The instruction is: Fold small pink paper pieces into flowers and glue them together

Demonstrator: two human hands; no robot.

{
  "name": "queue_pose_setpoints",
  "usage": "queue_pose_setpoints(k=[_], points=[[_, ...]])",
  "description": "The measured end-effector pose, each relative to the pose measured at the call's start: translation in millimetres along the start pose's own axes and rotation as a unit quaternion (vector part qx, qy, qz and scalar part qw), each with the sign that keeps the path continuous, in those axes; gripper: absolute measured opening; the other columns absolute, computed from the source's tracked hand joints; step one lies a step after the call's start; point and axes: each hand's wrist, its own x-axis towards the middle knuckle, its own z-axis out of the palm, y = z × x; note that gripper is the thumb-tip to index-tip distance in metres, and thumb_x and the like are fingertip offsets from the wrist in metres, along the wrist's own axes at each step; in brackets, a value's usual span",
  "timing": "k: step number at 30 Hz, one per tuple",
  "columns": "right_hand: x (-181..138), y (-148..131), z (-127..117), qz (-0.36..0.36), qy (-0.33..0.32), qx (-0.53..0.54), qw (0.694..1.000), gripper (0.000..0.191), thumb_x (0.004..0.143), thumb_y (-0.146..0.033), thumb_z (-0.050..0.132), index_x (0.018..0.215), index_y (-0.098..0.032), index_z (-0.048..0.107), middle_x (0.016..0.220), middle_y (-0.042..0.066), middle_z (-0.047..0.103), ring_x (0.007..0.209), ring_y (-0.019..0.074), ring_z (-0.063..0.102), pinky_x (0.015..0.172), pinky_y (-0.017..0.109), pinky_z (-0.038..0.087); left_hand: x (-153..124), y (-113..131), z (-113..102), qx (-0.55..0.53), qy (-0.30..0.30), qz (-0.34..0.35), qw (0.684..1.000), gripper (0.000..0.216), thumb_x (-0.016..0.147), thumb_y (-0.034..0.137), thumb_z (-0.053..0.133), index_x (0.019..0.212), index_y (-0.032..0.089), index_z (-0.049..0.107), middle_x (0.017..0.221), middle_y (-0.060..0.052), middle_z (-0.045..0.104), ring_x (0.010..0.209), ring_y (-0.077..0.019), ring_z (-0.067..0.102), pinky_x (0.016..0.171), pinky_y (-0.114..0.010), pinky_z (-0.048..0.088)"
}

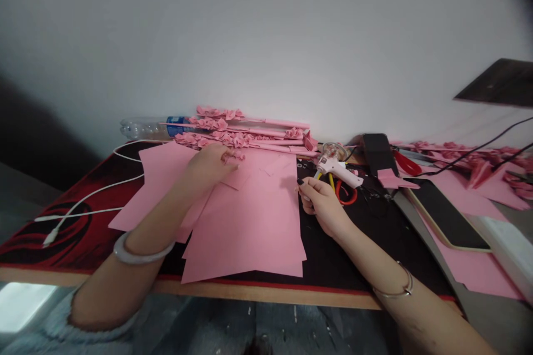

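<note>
Holds left hand (208,167) above pink sheets (250,233), right hand (323,204) apart, curled perhaps for pinching; cannot tell if gripping.

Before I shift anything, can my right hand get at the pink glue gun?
Probably yes: the glue gun lies just beyond the right hand; nothing tall seems in the way, though a red handle lies close by.

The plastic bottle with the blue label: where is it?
In the head view, the plastic bottle lies on its side at the back left of the desk, near the wall, with its blue label beside the pink paper flowers.
</note>
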Motion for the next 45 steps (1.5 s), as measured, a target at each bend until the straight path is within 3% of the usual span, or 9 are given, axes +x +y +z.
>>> queue_pose_setpoints(k=[6, 12, 18, 25, 27, 34, 39, 41, 45], points=[[-0.9, -0.3, 0.2, -0.026, 0.008, -0.046, 0.999, 0.027, 0.079, -0.041, 0.057, 0.067, -0.017, 0.050, 0.049, -0.008, 0.030, 0.038, 0.0034, 0.019, 0.037, 0.019, 0.010, 0.3, -11.0, 7.6, 0.043, -0.052, -0.006, 0.998, 0.031, 0.060, 0.044, 0.068, 0.075, 0.020, 0.055, 0.090, -0.006, 0.054, 0.075, -0.0214, 0.053, 0.060, -0.028, 0.036], [-1.1, -0.4, -0.9, -0.042, 0.009, -0.083, 0.996, 0.029, 0.079, -0.043, 0.056, 0.066, -0.019, 0.049, 0.050, -0.007, 0.030, 0.039, 0.0047, 0.021, 0.038, 0.020, 0.013, -8.9, 1.6, 4.9, 0.019, -0.053, 0.000, 0.998, 0.026, 0.070, 0.035, 0.059, 0.062, 0.020, 0.039, 0.063, 0.001, 0.049, 0.059, -0.0151, 0.044, 0.053, -0.025, 0.025], [-0.9, -1.1, -1.9, -0.057, 0.022, -0.112, 0.992, 0.030, 0.077, -0.046, 0.058, 0.064, -0.019, 0.050, 0.050, -0.006, 0.031, 0.040, 0.0063, 0.023, 0.037, 0.021, 0.016, -14.7, 12.6, 0.3, -0.019, -0.040, 0.009, 0.999, 0.031, 0.074, 0.028, 0.054, 0.055, 0.019, 0.032, 0.052, 0.003, 0.038, 0.053, -0.0115, 0.034, 0.052, -0.024, 0.020], [-0.5, -1.7, -2.9, -0.051, 0.012, -0.129, 0.990, 0.030, 0.077, -0.047, 0.057, 0.066, -0.019, 0.053, 0.051, -0.006, 0.032, 0.040, 0.0067, 0.023, 0.037, 0.021, 0.016, -18.6, 23.3, 7.0, -0.176, -0.236, 0.026, 0.955, 0.035, 0.081, 0.037, 0.047, 0.051, 0.019, 0.042, 0.044, 0.002, 0.049, 0.046, -0.0124, 0.044, 0.053, -0.023, 0.031], [-0.3, -1.4, -3.2, -0.052, 0.012, -0.134, 0.990, 0.029, 0.078, -0.046, 0.056, 0.067, -0.019, 0.053, 0.051, -0.006, 0.032, 0.041, 0.0070, 0.023, 0.038, 0.021, 0.016, -22.1, 27.0, 9.8, -0.211, -0.262, 0.029, 0.941, 0.035, 0.080, 0.038, 0.049, 0.051, 0.020, 0.040, 0.042, 0.003, 0.050, 0.044, -0.0126, 0.047, 0.051, -0.023, 0.033], [-2.9, -3.8, 0.0, -0.118, 0.036, -0.201, 0.972, 0.026, 0.081, -0.041, 0.053, 0.066, -0.019, 0.052, 0.054, -0.004, 0.037, 0.048, 0.0101, 0.031, 0.044, 0.023, 0.023, -26.5, 35.7, 17.0, -0.256, -0.220, 0.016, 0.941, 0.032, 0.078, 0.037, 0.051, 0.054, 0.021, 0.039, 0.041, 0.005, 0.049, 0.041, -0.0140, 0.052, 0.048, -0.024, 0.038], [-12.2, -6.2, 11.5, -0.203, -0.019, -0.324, 0.924, 0.011, 0.077, -0.030, 0.060, 0.080, -0.020, 0.056, 0.063, -0.002, 0.044, 0.055, 0.0116, 0.038, 0.052, 0.023, 0.029, -34.9, 50.2, 25.6, -0.383, -0.287, -0.050, 0.877, 0.019, 0.076, 0.035, 0.053, 0.066, 0.021, 0.046, 0.045, 0.003, 0.053, 0.045, -0.0167, 0.059, 0.047, -0.026, 0.046], [-15.0, -4.7, 15.4, -0.216, -0.054, -0.369, 0.903, 0.019, 0.072, -0.030, 0.066, 0.083, -0.020, 0.055, 0.067, -0.002, 0.047, 0.056, 0.0112, 0.040, 0.053, 0.023, 0.030, -39.0, 55.6, 29.2, -0.432, -0.306, -0.044, 0.847, 0.015, 0.075, 0.032, 0.055, 0.070, 0.019, 0.052, 0.054, 0.001, 0.057, 0.052, -0.0158, 0.060, 0.052, -0.027, 0.049], [-14.9, 0.8, 16.4, -0.207, -0.089, -0.425, 0.877, 0.030, 0.066, -0.027, 0.072, 0.086, -0.021, 0.051, 0.066, -0.004, 0.046, 0.056, 0.0107, 0.040, 0.054, 0.022, 0.030, -43.2, 60.5, 34.4, -0.472, -0.324, -0.052, 0.818, 0.016, 0.072, 0.029, 0.057, 0.061, 0.019, 0.050, 0.052, 0.006, 0.044, 0.048, -0.0103, 0.050, 0.057, -0.028, 0.051]])
